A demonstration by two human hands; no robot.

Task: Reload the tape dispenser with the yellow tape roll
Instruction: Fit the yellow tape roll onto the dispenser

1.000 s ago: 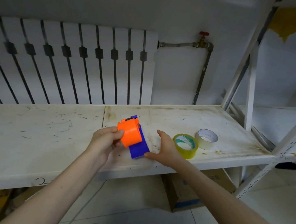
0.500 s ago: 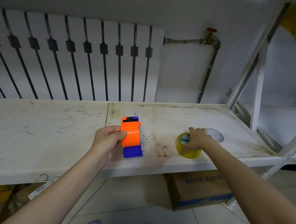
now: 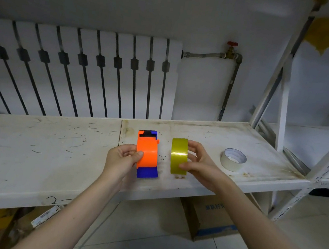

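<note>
Head view looks down on a scuffed white shelf (image 3: 29,158) that serves as the desk, with both of the person's bare forearms reaching over its front edge. The left hand (image 3: 122,159) is clenched around the orange and blue tape dispenser (image 3: 147,155), thumb on the orange cover, holding it lengthwise with its dark cutter end pointing away from the person. Just beside the dispenser, on its right and not touching it, the right hand (image 3: 198,163) grips the yellow tape roll (image 3: 179,156) on edge, thumb low and fingers over the top, so the roll's outer band faces the camera.

The step in hand appears to be bringing the roll to the dispenser for loading. To do it well, the person would likely need to expose the dispenser's hub side, which cannot be seen from this angle, and line the roll's core up squarely with it before pushing. The winding direction matters too: the loose end should feed toward the cutter end, and where that end lies on the roll is not visible. Keeping the left hand's grip off the side that receives the roll should help.

Further right of the dispenser, beyond the yellow roll, a white tape roll (image 3: 233,159) lies flat on the shelf, well clear of the work. A radiator (image 3: 78,71) stands behind the dispenser, and a cardboard box (image 3: 213,220) sits on the floor below it. Nothing lies between roll and dispenser.
</note>
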